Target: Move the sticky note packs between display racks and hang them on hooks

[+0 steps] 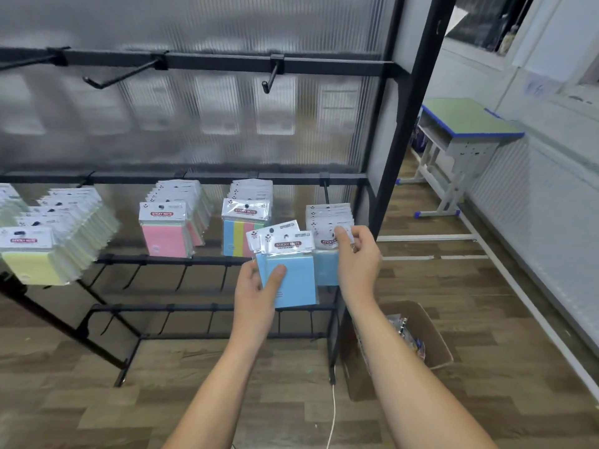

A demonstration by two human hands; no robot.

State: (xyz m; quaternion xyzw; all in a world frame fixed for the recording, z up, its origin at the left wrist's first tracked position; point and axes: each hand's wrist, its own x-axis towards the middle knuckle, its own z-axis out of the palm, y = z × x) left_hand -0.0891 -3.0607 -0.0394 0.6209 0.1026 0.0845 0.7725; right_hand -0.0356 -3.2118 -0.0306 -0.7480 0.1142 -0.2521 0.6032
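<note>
Head view, looking down at a black display rack backed by ribbed translucent panel.

Left hand, at 6 o'clock of centre: grip closed around a small stack of blue sticky note packs, thumb laid across the blue front, fingers behind the left edge. White "STICKY NOTE" header cards fanned at the stack's top, at least two showing.

Right hand, at 3 o'clock of the held stack: grip pinching the header card of the front pack of the hanging blue packs, thumb on the card face. Those packs strung on the rightmost hook of the middle rail, at 4 o'clock of centre, just beside the rack's right upright.

Along the same rail toward 9 o'clock: striped blue-yellow-pink packs, touching the held stack's upper left corner in the view; pink packs; then yellow packs in a long row at the far left edge.

Upper rail at 12 o'clock: bare hooks. Lower rails at 7 o'clock: short bare hooks too.

On the wood-pattern floor at 5 o'clock: open cardboard box with mixed contents, too blurred to tell. At 2 o'clock, well apart: green-topped counter with blue edging.
</note>
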